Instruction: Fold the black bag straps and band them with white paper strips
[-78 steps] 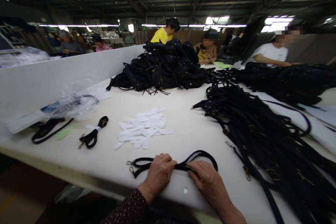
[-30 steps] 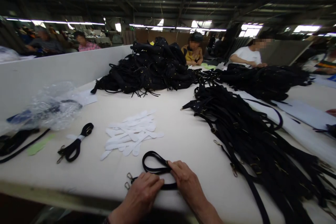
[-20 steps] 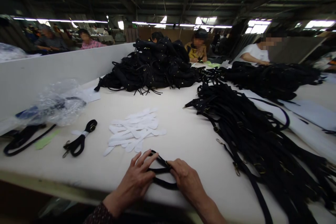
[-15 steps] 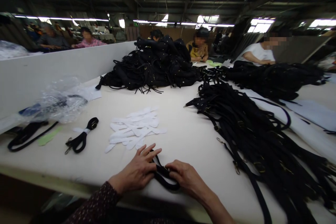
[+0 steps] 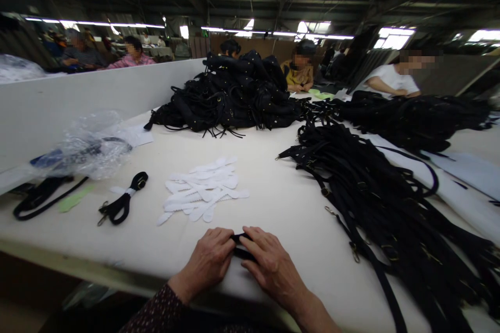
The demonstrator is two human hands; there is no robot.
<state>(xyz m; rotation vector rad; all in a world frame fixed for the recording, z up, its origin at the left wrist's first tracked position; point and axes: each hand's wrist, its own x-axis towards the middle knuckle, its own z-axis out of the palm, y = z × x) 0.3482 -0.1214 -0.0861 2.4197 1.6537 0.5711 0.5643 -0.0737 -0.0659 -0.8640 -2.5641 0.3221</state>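
Between my hands, near the table's front edge, lies a folded black strap [image 5: 242, 254], mostly covered by my fingers. My left hand [image 5: 211, 255] is closed on its left end, fingers curled over it. From the other side my right hand [image 5: 269, 260] grips the strap's right end, its fingers bent over the top. Just beyond them is a loose pile of white paper bands [image 5: 205, 190] with scalloped edges. To the left rests a coiled black strap [image 5: 124, 203] with a white band around its middle and a metal clip.
Many loose black straps [image 5: 351, 182] with metal clips spread over the right side. A heap of black bags [image 5: 230, 93] stands at the back, beside a white partition [image 5: 78, 91]. Crumpled clear plastic [image 5: 97, 151] lies at left. Several people sit across the table and beyond.
My left hand has gone from spread fingers to curling over the strap. My right hand has moved up and over its right end. The strap's loop is now more compact and more hidden.
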